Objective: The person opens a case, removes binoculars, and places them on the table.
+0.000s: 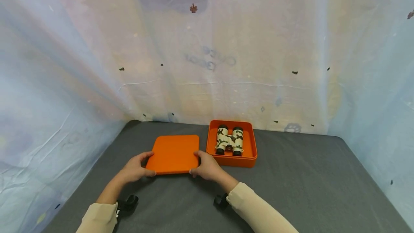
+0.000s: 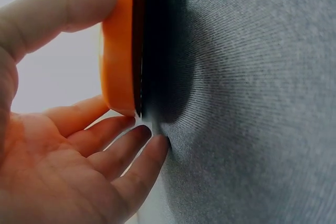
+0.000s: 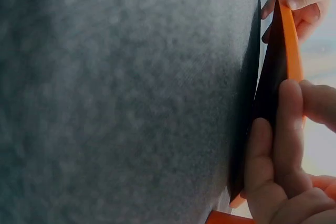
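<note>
The work in hand, as I judge it, is the handling of the orange lid (image 1: 174, 154), which lies with its smooth side upward on the left part of the grey surface (image 1: 307, 182), just beside the open orange box (image 1: 234, 160). Both grips are grasping it: the left grip (image 1: 136, 168) pinches it near its left front corner, with the thumb at the front edge, and the right grip (image 1: 208, 167) pinches it in a similar manner near the right front corner. In the left wrist view, a dark gap can be seen between the edge of the lid and the surface, so at least this part is raised a little; whether the far edge touches the cloth, I cannot tell. A pair of camouflage binoculars (image 1: 230, 140) rests inside the box, and neither grip is touching the box or the binoculars. The next move, in my opinion, calls for an equal hold at both sides, so that the lid does not tilt or slip from one hand. Because the right grip is near to the wall of the box, some attention is also needed there: a careless sideways movement could push the box and disturb its contents.
</note>
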`<state>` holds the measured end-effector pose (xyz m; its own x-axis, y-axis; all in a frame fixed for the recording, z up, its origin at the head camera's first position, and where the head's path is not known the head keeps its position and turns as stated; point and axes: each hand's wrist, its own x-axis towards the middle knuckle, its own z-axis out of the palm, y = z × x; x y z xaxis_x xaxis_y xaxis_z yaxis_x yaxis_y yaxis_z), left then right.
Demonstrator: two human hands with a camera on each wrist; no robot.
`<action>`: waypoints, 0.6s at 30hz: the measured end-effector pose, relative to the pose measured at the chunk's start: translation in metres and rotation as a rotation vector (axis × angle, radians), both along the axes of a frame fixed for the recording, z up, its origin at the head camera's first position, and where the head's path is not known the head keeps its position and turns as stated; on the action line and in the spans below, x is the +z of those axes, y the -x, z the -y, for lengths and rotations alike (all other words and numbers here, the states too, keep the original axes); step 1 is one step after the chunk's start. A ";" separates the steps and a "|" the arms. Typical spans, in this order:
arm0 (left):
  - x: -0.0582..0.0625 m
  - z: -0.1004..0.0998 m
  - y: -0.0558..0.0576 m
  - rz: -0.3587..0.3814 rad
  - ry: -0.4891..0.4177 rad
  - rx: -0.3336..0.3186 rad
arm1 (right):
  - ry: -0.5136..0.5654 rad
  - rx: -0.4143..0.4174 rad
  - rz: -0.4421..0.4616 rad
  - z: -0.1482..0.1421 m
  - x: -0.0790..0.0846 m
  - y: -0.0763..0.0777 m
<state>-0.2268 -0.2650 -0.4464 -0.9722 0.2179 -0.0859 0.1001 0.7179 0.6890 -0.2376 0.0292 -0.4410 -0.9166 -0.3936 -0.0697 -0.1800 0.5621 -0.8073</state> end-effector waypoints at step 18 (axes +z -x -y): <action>-0.004 -0.004 0.000 0.027 -0.027 0.029 | -0.071 0.017 -0.005 0.003 -0.006 0.001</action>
<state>-0.2270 -0.2614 -0.4504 -0.9756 0.1918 -0.1071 0.0600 0.7015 0.7102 -0.2389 0.0260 -0.4470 -0.9105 -0.4030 -0.0931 -0.1939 0.6146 -0.7647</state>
